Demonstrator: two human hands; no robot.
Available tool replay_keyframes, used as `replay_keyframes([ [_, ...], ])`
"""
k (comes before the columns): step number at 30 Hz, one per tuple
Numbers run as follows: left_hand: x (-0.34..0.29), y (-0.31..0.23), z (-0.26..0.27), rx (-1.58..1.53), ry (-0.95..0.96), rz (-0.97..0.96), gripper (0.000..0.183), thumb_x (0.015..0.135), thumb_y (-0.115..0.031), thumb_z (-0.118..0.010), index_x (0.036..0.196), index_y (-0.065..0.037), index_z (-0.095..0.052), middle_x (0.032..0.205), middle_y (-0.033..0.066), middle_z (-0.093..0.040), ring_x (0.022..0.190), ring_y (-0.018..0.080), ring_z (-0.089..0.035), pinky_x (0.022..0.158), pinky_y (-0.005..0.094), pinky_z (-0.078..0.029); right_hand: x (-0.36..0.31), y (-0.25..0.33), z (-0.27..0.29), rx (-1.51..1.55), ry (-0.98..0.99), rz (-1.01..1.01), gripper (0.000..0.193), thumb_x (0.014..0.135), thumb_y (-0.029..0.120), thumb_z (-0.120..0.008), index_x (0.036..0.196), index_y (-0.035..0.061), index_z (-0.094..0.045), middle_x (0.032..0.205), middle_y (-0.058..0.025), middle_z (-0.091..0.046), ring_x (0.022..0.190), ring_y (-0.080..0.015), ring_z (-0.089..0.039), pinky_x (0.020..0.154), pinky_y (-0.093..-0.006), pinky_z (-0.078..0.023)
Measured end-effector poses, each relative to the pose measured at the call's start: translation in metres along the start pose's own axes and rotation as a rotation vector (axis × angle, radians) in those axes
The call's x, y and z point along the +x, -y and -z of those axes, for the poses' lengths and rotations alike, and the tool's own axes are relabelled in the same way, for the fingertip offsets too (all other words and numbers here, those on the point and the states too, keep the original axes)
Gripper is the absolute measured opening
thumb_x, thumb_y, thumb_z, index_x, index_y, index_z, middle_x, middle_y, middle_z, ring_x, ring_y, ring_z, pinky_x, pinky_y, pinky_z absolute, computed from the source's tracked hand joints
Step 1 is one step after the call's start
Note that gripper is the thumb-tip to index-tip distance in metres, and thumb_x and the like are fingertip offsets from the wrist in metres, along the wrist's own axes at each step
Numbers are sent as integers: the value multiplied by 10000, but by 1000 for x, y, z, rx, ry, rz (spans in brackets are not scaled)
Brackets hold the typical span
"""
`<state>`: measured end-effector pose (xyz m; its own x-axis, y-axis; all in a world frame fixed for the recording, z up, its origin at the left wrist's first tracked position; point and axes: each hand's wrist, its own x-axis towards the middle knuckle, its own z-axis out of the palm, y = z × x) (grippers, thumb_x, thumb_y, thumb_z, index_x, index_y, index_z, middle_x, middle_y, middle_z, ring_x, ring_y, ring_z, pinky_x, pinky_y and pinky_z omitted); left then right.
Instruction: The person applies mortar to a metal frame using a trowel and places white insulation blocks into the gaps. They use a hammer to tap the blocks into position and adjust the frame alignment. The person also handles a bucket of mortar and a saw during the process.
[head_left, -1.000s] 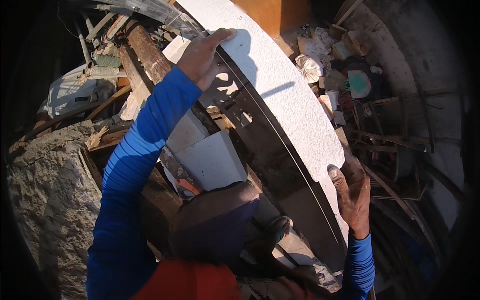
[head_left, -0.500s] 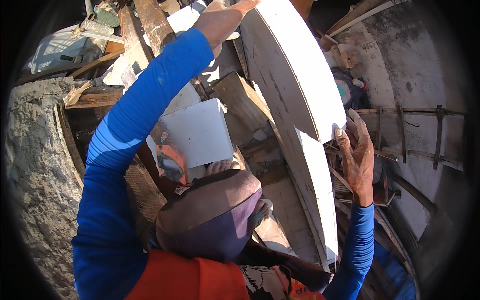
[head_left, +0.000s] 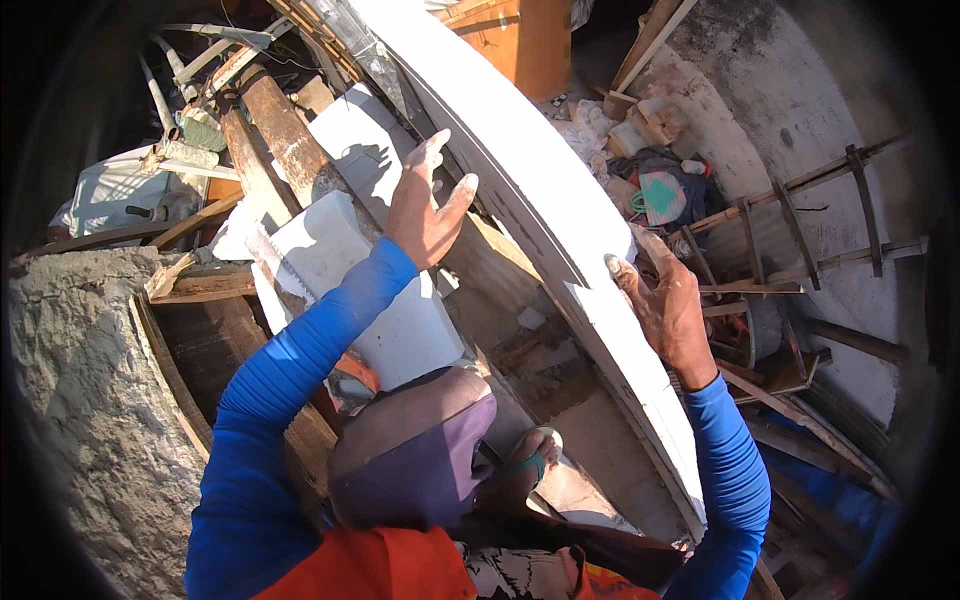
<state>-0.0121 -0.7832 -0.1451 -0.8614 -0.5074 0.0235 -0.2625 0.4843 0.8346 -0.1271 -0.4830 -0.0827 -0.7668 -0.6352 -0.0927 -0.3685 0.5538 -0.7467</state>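
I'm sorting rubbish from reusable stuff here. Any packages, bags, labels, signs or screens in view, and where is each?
Bag or sack: in the rubble pile at upper right, past the long white panel; teal and pale pink over dark cloth.
Pale crumpled wrapping or bags: just above it; whitish-tan, kind unclear.
Orange cabinet or box: top centre, behind the panel; flat-sided.
No labels, signs or screens that I can make out.

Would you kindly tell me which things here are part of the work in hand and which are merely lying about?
In hand:
- long white panel, on edge
- left hand, palm against its near face
- right hand, gripping its far edge

Lying about:
- white foam block
- rusty beam
- wooden ladder
- orange cabinet
- concrete wall
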Motion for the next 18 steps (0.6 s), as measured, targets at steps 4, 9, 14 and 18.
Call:
replay_keyframes([
  [4,6,0,-2,-190,-76,50,672,987,-215,-639,1545,-27,-314,1474,260,-435,1389,349,-455,1051,388,-460,2,13,5,-18,48,-49,573,945,301,-713,1409,10,-543,1076,-277,-709,968,-360,-731,856,-402,-547],
  [9,25,9,-5,-187,-137,82,566,1010,-178,-606,1519,-51,-392,1359,137,-545,1085,164,-574,891,287,-514,2,9,9,27,87,-80,588,945,321,-704,1427,34,-528,1186,-266,-677,1083,-401,-677,947,-444,-520],
  [14,40,22,8,-384,-244,245,485,1012,-165,-596,1456,-17,-472,1307,170,-579,1153,227,-621,956,319,-527,0,-5,6,-31,-21,78,575,936,323,-717,1405,34,-551,1056,-270,-703,976,-386,-708,882,-423,-537],
  [18,74,83,93,-265,-357,161,423,1033,-132,-546,1430,-4,-478,1375,153,-585,1223,224,-618,957,327,-553,1,7,7,125,83,-107,578,919,336,-742,1376,23,-578,1001,-256,-724,932,-375,-729,845,-404,-549],
])
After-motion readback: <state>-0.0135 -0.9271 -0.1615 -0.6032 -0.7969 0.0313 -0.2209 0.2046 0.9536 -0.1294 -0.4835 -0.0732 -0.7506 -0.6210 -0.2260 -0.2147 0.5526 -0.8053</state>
